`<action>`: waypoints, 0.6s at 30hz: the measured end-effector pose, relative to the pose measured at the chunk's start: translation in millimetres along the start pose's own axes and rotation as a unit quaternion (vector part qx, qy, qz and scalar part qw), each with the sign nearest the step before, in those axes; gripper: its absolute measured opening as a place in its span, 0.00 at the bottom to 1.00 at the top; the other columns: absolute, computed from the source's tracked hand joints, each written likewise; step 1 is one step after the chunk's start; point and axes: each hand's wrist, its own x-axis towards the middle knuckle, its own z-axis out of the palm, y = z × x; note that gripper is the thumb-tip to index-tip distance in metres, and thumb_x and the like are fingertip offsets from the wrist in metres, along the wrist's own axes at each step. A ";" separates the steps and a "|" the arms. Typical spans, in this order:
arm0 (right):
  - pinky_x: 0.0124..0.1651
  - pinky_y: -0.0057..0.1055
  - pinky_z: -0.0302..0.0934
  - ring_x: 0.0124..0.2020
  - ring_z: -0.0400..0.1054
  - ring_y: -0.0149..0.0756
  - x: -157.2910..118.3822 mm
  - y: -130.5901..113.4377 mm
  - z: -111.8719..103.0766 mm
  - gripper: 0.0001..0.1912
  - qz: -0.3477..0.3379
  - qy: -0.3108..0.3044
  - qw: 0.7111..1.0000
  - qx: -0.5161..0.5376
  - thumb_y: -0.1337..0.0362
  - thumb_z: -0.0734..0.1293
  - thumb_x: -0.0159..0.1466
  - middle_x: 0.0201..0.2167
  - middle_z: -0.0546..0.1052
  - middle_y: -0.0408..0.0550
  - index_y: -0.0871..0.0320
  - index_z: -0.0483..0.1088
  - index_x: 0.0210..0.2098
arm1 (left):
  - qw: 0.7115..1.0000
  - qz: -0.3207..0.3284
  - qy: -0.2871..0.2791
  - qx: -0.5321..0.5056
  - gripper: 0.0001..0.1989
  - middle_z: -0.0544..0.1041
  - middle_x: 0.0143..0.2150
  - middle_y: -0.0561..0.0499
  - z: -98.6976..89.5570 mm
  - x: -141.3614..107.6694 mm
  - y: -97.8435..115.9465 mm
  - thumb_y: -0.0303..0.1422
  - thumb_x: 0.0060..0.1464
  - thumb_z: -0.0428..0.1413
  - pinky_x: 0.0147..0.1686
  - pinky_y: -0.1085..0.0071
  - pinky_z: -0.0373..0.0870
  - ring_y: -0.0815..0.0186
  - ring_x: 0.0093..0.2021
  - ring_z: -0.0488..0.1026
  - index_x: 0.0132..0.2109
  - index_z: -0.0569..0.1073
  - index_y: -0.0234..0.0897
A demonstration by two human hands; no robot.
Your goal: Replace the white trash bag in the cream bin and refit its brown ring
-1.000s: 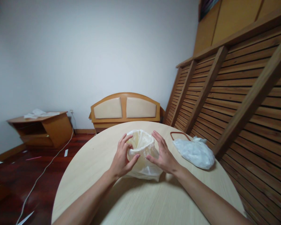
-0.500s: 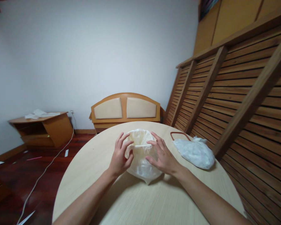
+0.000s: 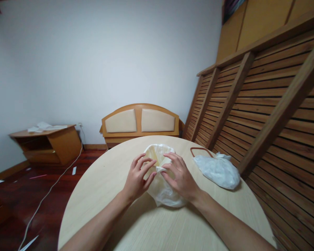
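A white translucent plastic bag (image 3: pixel 165 193) stands on the round table (image 3: pixel 107 181) in front of me, its mouth open upward and yellowish inside. My right hand (image 3: pixel 178 174) is at the near right of the mouth, thumb and fingers pinched on the rim. On the other side, my left hand (image 3: pixel 141 174) curves beside the rim with thumb and index finger apart. Whether its fingertips touch the plastic is hard to see. Both hands cover parts of the bag's sides.
A filled, knotted white plastic bag (image 3: pixel 218 170) lies at the table's right, beside a brown loop-shaped handle (image 3: pixel 201 149). Wooden slatted panels (image 3: pixel 253 115) lean close to that side. Behind stand a headboard (image 3: pixel 140 120) and a low cabinet (image 3: pixel 52 144); a cable (image 3: pixel 52 188) runs along the floor.
My hands have come closer together at the bag's near rim, and my right fingers have closed on it. The mouth has narrowed at the front, and the bag's lower corner has shifted.
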 end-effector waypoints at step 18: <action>0.60 0.51 0.60 0.60 0.64 0.50 1.7 26.6 -21.5 0.08 -0.081 -0.008 0.997 -0.004 0.60 0.68 0.66 0.43 0.78 0.49 0.52 0.74 0.45 | 0.999 0.007 -0.025 -0.018 0.07 0.79 0.45 0.46 0.4 -1.5 9.8 0.30 0.61 0.57 0.66 0.44 0.58 0.53 0.61 0.67 0.47 0.71 0.39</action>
